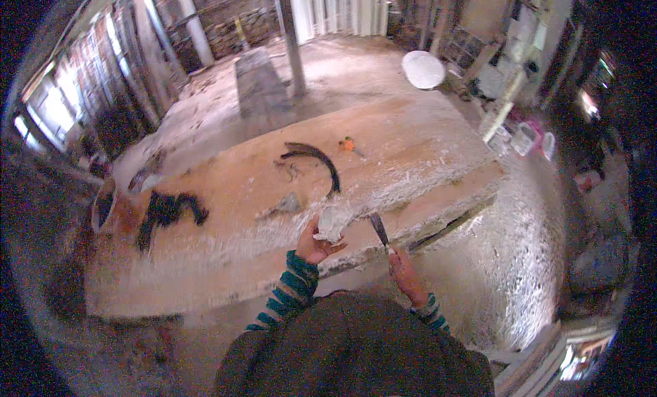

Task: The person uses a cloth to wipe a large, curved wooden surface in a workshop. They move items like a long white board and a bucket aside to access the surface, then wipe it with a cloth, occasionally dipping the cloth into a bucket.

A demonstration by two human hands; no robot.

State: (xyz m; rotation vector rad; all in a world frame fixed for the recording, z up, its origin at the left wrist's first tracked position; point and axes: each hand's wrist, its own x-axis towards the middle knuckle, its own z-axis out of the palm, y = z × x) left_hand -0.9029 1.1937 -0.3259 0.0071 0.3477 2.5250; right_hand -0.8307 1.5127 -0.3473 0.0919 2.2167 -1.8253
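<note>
Head camera looks steeply down, close over a wooden slab (274, 212).

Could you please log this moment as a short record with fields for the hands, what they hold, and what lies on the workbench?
left hand: left hand holds a pale, rough lump above the bench edge
right hand: right hand grips a narrow-bladed tool, blade pointing up toward the lump
surface: long wooden workbench, dusted white
on bench: curved dark strip, black cloth, small orange object
sleeves: striped
</note>
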